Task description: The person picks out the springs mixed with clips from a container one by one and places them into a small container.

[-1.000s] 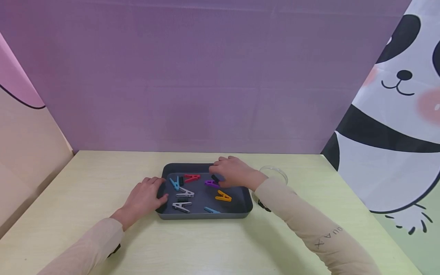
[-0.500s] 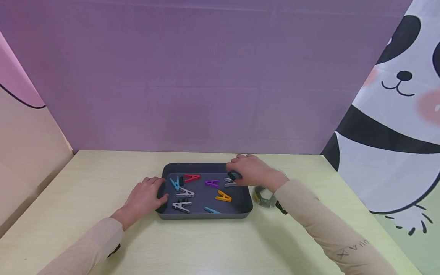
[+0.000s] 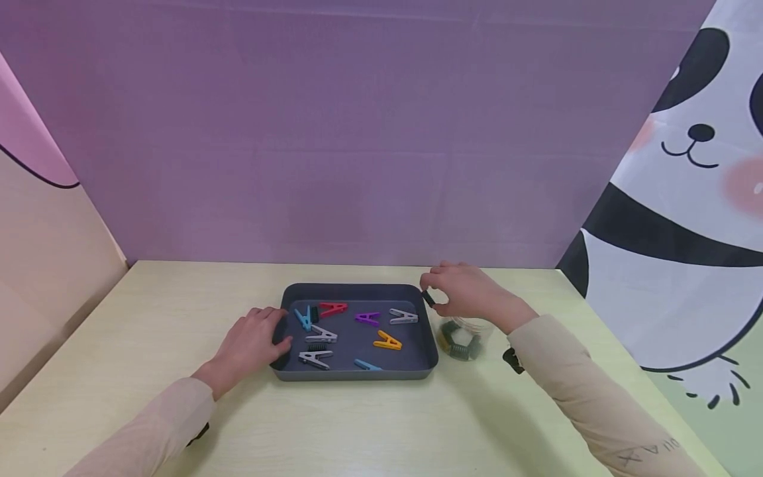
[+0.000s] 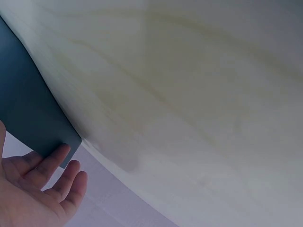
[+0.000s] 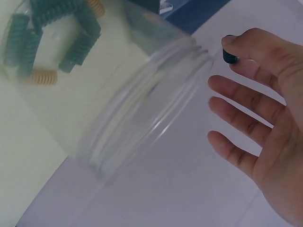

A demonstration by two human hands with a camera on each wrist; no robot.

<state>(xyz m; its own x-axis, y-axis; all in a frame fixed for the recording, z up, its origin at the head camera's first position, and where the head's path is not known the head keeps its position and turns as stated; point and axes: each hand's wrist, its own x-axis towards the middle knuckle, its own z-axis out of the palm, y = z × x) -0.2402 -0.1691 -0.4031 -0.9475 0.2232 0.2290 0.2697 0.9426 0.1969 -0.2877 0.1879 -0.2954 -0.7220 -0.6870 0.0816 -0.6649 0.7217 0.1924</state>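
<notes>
My right hand [image 3: 471,295] pinches a short dark green coil spring [image 5: 230,56] between thumb and forefinger, the other fingers spread. It is just above and behind a clear, open-topped jar [image 3: 484,331], right of the tray. Green springs [image 5: 81,47] and a few yellowish ones [image 5: 43,77] lie inside the jar. My left hand [image 3: 250,341] rests at the left end of a dark grey tray [image 3: 352,375], its fingers touching the outer wall in the left wrist view. Two dark springs [image 3: 318,346] lie in the tray among several plastic clips.
The clips include a red clip [image 3: 332,309], a purple clip [image 3: 367,318], a yellow clip [image 3: 388,340], grey clips [image 3: 403,317] and blue clips [image 3: 366,364]. Everything stands on a pale wooden table [image 3: 352,430], with a purple backdrop [image 3: 357,132] behind.
My right hand has moved right with the pinched spring, from over the tray past its right rim to the jar. The grey clip at right is uncovered. My left hand stays put.
</notes>
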